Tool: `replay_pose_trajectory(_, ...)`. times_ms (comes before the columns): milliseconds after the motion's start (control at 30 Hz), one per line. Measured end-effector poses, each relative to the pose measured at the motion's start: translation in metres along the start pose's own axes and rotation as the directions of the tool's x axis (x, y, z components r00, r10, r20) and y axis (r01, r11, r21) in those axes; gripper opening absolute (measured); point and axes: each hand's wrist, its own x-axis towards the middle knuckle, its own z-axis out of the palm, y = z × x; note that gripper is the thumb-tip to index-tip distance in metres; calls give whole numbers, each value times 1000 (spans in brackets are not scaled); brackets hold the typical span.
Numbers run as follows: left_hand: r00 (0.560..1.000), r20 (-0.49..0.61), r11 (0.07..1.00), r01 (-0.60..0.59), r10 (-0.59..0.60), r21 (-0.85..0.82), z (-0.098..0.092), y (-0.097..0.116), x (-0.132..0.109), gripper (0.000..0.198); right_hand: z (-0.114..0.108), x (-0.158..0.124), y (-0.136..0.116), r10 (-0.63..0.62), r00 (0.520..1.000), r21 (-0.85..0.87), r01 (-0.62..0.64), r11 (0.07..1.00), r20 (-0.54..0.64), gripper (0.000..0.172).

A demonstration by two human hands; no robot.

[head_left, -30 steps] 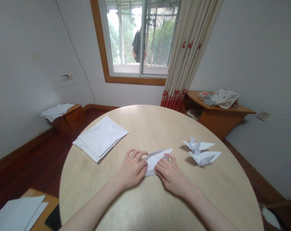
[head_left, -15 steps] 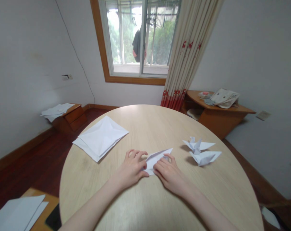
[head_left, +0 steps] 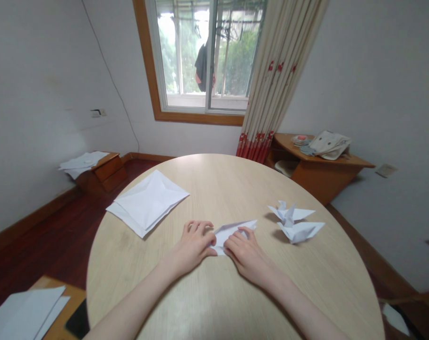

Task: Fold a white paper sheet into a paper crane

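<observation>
A partly folded sheet of white paper (head_left: 224, 236) lies on the round wooden table (head_left: 203, 297) between my hands. My left hand (head_left: 196, 243) pinches its left end between thumb and index finger, with the other fingers curved above the table. My right hand (head_left: 244, 248) presses on the paper's right part, its fingers bent and covering some of it. The paper's upper right corner reaches out past my right fingers. To the right stand two folded paper cranes, one (head_left: 301, 231) nearer and one (head_left: 299, 214) just behind it.
A stack of creased square paper sheets (head_left: 150, 203) lies at the table's left. More paper (head_left: 26, 311) rests on a low surface at lower left, beside a dark flat object (head_left: 79, 321). A corner desk (head_left: 328, 163) with a cloth bag (head_left: 330, 144) stands beyond the table at right.
Both hands have shifted very slightly, still on the folded paper. The paper's upper right corner sits a little lower and further right. The cranes and the stack stay put.
</observation>
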Motion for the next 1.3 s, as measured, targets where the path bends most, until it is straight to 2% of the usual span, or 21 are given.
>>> replay_pose_trajectory(200, 1000, -6, 999, 29, -29, 20, 7, 3, 3, 7, 6, 2, 2, 4, 1000, -31, -4, 999, -3, 14)
replay_pose_trajectory(600, 997, -28, 997, 71, -70, 20, 2, -4, 4, 7, 17, 4, -5, -43, 994, -126, 30, 992, -101, 15)
replay_pose_trajectory(867, 997, -38, 997, 70, -69, 34, 3, -4, 4, 8, 11, 6, -3, 54, 993, -117, -66, 991, -105, 6)
replay_pose_trajectory(1133, 997, -3, 996, 75, -75, 46, -2, -1, 6, 10, 8, 5, 0, 94, 994, -131, -100, 986, -54, 17)
replay_pose_trajectory(1300, 999, -18, 999, 43, -42, 28, 0, -2, 5, 12, 11, 4, 3, 80, 994, -76, -86, 993, -74, 27)
